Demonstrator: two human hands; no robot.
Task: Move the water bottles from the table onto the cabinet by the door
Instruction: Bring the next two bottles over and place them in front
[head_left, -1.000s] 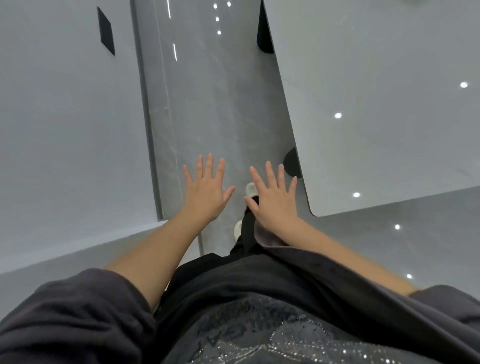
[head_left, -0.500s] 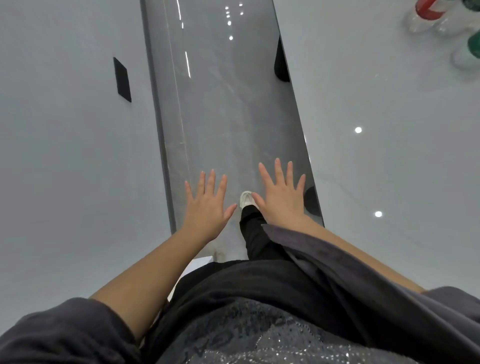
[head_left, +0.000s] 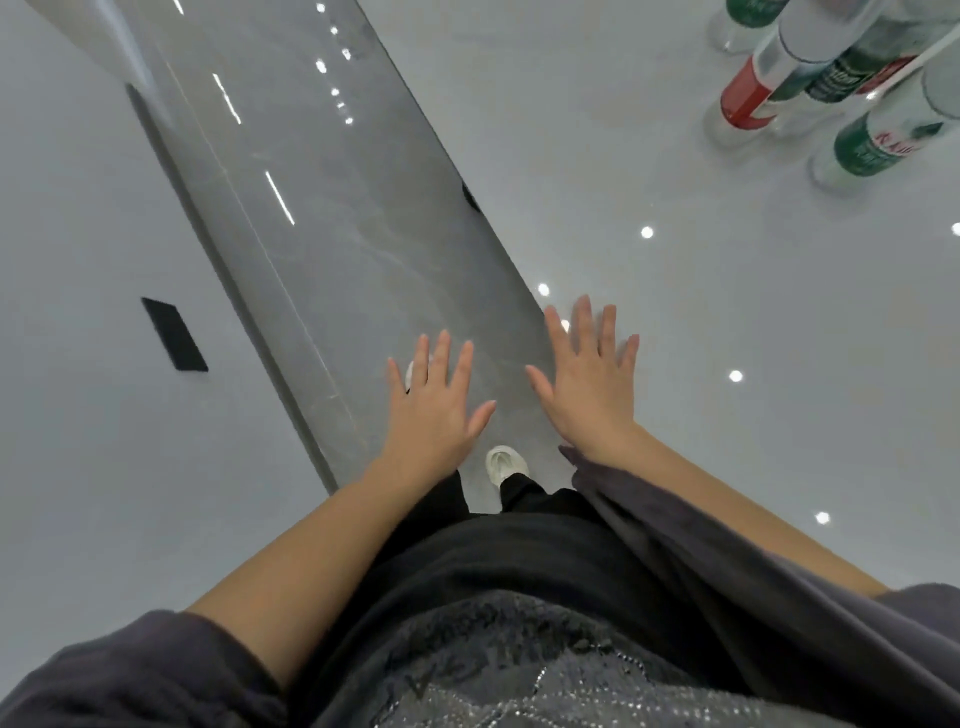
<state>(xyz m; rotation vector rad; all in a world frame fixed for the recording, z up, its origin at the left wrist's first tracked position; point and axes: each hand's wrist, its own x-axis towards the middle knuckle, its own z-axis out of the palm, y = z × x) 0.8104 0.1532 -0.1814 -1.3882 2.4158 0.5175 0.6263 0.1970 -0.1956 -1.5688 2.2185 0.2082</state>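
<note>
The desk (head_left: 675, 374) is pale grey and glossy, dotted with small reflections of ceiling lights, and fills the right side of the view. A strip of darker grey stone floor (head_left: 332, 249) runs slantwise between its long edge and a plain pale wall (head_left: 78, 234) on the left, which carries one black rectangular plate (head_left: 174, 334).

The water bottles (head_left: 831, 78) stand bunched together on the far right corner of the desk, well apart from both hands. One has a red label (head_left: 745, 98) and several have green ones.

Both bare forearms reach forward with palms down. The left hand (head_left: 434, 410) is out over the floor, fingers straight and fanned, its grip apart and holding nothing. The right hand (head_left: 589, 384) is likewise flat and spread, its grip apart. Its fingers lie over the desk's near edge and its thumb is over the floor. Whether it touches the desk I cannot tell.

Below, a white shoe (head_left: 504, 465) shows under dark trousers, and dark sleeves (head_left: 130, 670) are pushed up past the elbows.

The bottles' tops are cut off by the frame and their label print is too blurred to read. Something white (head_left: 413, 371) peeks out behind the left hand's fingers, mostly hidden.
</note>
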